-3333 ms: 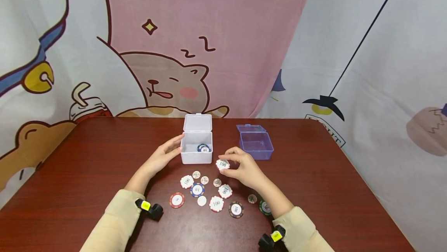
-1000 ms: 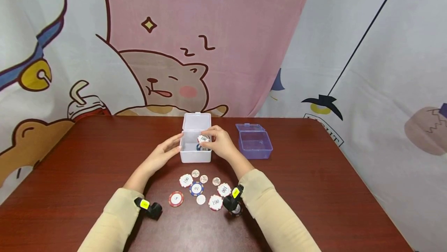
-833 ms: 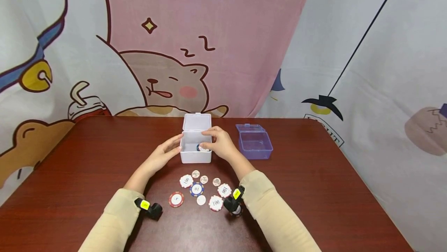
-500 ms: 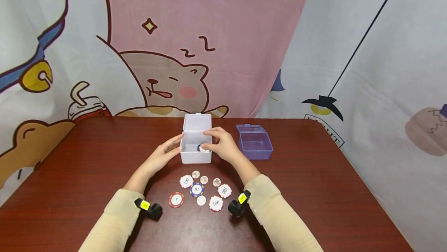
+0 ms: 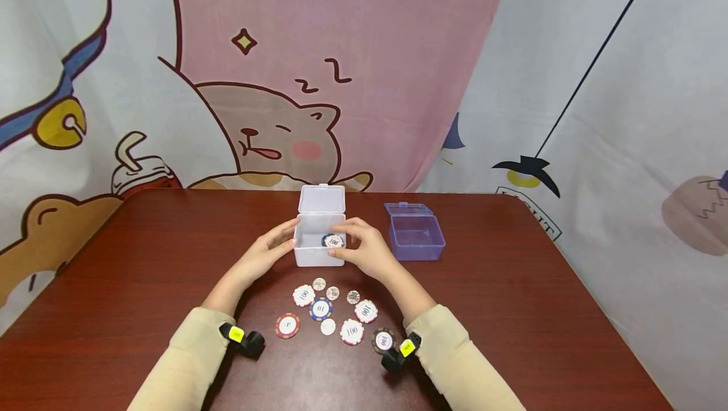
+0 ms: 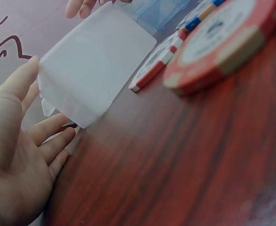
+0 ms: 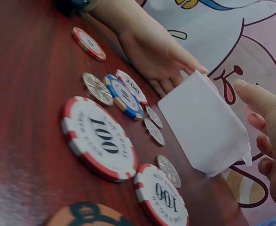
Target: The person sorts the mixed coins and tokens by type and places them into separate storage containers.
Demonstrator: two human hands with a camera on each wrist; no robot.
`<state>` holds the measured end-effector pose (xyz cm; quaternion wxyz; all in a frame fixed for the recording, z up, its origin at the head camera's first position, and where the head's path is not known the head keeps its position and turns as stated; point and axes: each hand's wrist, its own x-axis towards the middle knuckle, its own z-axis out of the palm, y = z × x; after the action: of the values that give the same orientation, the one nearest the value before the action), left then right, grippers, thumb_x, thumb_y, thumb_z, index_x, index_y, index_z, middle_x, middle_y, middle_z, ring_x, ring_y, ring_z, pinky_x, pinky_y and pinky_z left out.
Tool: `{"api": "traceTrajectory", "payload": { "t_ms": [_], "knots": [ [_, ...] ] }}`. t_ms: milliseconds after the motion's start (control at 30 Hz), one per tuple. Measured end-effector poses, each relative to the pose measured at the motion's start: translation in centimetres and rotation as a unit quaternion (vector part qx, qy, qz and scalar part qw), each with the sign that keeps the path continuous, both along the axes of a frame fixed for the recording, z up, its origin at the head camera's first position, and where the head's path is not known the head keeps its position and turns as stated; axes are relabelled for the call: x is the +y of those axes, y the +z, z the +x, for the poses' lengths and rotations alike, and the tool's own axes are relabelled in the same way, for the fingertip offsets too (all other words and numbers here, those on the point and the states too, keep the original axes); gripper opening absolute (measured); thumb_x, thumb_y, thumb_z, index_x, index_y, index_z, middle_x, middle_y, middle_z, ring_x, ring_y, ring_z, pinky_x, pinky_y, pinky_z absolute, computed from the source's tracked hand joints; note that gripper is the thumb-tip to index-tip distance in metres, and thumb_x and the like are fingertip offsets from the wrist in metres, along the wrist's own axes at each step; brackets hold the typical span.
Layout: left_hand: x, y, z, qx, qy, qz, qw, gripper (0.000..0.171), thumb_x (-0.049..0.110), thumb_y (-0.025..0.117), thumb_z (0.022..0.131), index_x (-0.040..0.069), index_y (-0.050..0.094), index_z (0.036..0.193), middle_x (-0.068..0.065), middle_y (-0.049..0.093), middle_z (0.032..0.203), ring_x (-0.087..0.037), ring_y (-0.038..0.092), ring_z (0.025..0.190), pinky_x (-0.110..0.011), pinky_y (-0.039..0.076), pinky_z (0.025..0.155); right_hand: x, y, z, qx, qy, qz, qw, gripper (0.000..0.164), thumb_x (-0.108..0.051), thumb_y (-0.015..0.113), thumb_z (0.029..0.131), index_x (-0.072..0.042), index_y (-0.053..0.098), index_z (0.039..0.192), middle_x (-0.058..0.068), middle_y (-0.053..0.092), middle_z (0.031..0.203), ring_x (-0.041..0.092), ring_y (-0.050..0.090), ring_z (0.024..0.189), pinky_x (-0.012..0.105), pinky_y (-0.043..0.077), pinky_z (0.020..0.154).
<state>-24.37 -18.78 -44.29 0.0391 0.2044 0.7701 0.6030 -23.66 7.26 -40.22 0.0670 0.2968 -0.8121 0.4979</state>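
An open white plastic box [image 5: 320, 257] stands with its lid back; in it a white poker chip marked 100 [image 5: 333, 241] lies on top of other chips at the right side. My left hand [image 5: 263, 261] touches the box's left wall with thumb and fingertips, fingers fairly straight. At the right rim is my right hand [image 5: 370, 251], thumb and fingers parted, with nothing between them. Several poker chips lie in front, among them a red-edged chip [image 5: 287, 325], a blue chip [image 5: 321, 309], a 100 chip [image 5: 352, 332] and a black-edged chip [image 5: 383, 339].
An open translucent purple box [image 5: 417, 251] stands right of the white one. Several small coins lie among the chips, such as a silver coin [image 5: 328, 327] and another coin [image 5: 353, 297]. A patterned curtain [image 5: 364, 82] hangs behind the brown table [image 5: 512, 310].
My right hand has carried a 100 chip from in front into the white box, let go of it, and drawn back slightly toward the right rim. My left hand has stayed at the box.
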Motion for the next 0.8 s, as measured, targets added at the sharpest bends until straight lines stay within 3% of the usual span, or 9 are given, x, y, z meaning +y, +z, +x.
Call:
{"api": "traceTrajectory", "payload": {
  "t_ms": [333, 600, 800],
  "knots": [
    [0.0, 0.0, 0.0, -0.001, 0.0, -0.003, 1.0, 0.052, 0.009, 0.052, 0.099, 0.01, 0.036, 0.148, -0.022, 0.038, 0.146, -0.037, 0.036, 0.133, -0.054, 0.029, 0.104, -0.6, 0.0, 1.6, 0.015, 0.044, 0.003, 0.999, 0.044, -0.01, 0.083, 0.074, 0.0, 0.068, 0.115, 0.006, 0.062, 0.11, 0.036, 0.056, 0.084, 0.05, 0.048, 0.068],
    [0.0, 0.1, 0.0, 0.002, -0.004, -0.002, 1.0, 0.052, 0.009, 0.051, 0.099, 0.01, 0.035, 0.149, -0.022, 0.038, 0.146, -0.037, 0.036, 0.133, -0.054, 0.029, 0.105, -1.2, -0.3, 2.8, 0.04, 0.065, 0.021, 0.997, 0.045, -0.013, 0.083, 0.074, -0.001, 0.069, 0.114, 0.005, 0.062, 0.108, 0.032, 0.055, 0.085, 0.04, 0.047, 0.07],
    [0.0, 0.1, 0.1, 0.004, -0.004, -0.004, 1.0, 0.052, 0.01, 0.051, 0.099, 0.009, 0.035, 0.148, -0.022, 0.039, 0.145, -0.037, 0.037, 0.132, -0.055, 0.029, 0.104, -1.9, -0.3, 3.8, 0.044, 0.081, 0.041, 0.995, 0.045, -0.015, 0.083, 0.075, -0.002, 0.069, 0.115, 0.004, 0.062, 0.11, 0.03, 0.055, 0.088, 0.04, 0.048, 0.073]
  ]
}}
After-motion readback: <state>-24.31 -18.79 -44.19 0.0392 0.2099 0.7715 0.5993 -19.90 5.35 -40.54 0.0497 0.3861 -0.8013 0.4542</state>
